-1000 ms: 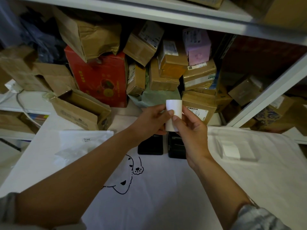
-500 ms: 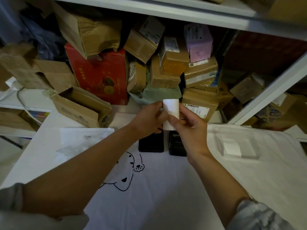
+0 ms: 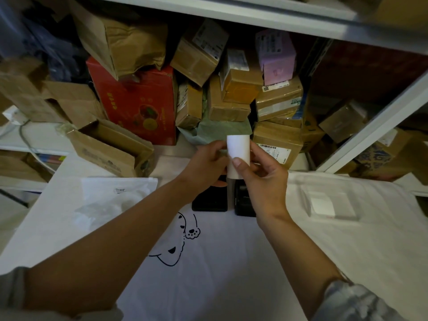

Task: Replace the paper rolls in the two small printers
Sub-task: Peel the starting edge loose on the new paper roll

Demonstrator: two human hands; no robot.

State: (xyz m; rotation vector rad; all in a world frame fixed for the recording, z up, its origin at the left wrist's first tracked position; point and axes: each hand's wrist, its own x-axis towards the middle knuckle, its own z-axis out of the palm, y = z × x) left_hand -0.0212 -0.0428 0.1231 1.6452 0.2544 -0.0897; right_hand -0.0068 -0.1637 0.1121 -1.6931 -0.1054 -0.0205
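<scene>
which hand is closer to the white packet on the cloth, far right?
Right. The right hand holds the paper roll just left of the white packet; the left hand grips the roll's far side.

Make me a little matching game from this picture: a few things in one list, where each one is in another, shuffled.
Things:
1. paper roll
2. red box
3. pink box
4. two black printers

Places:
A. high in the parcel pile
B. on the white cloth, under the hands
C. held in both hands
D. back left, under a crumpled brown bag

Pairs: 1-C, 2-D, 3-A, 4-B
</scene>
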